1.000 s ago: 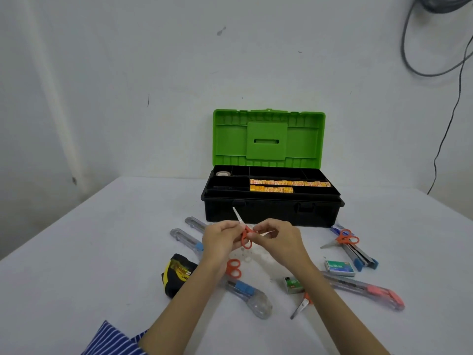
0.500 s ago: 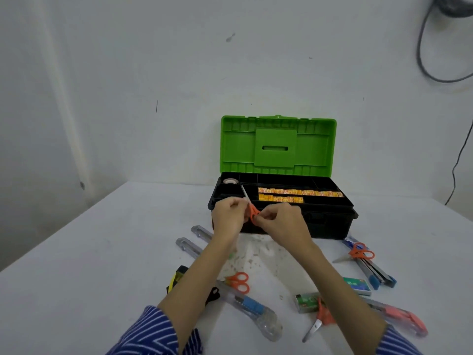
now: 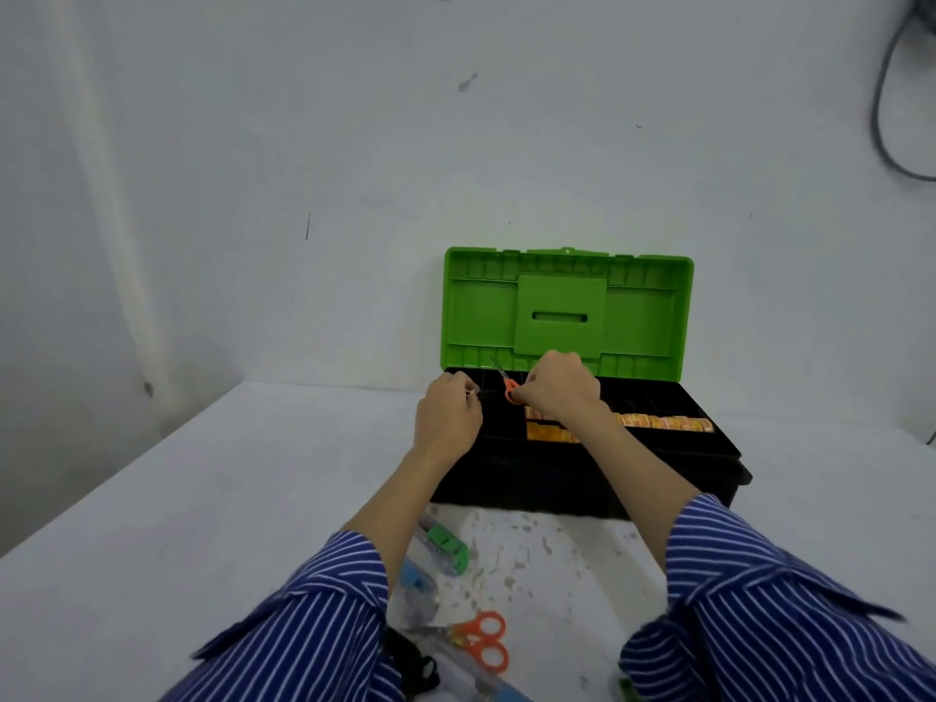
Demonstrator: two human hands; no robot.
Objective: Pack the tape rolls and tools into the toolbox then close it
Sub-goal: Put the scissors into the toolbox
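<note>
The black toolbox [image 3: 557, 486] stands open at the back of the white table, its green lid [image 3: 567, 311] upright. My right hand [image 3: 559, 390] grips small orange-handled scissors [image 3: 509, 390] over the rear left compartments, blades pointing up and back. My left hand [image 3: 448, 418] hovers over the tray's left end with curled fingers, apart from the scissors; a pale bit shows at its fingertips, and whether it holds anything is unclear. Orange strips [image 3: 668, 423] lie in the tray. The tape roll is hidden behind my left hand.
Near me on the table lie a utility knife with a green slider [image 3: 445, 547], one with a blue slider [image 3: 415, 575], another pair of orange scissors [image 3: 481, 640] and a black tape measure [image 3: 410, 661]. My striped sleeves cover the rest. A cable hangs on the wall at the right.
Both hands carried the scissors from above the table up over the toolbox tray. My left hand has come off the scissors; only my right hand holds them now.
</note>
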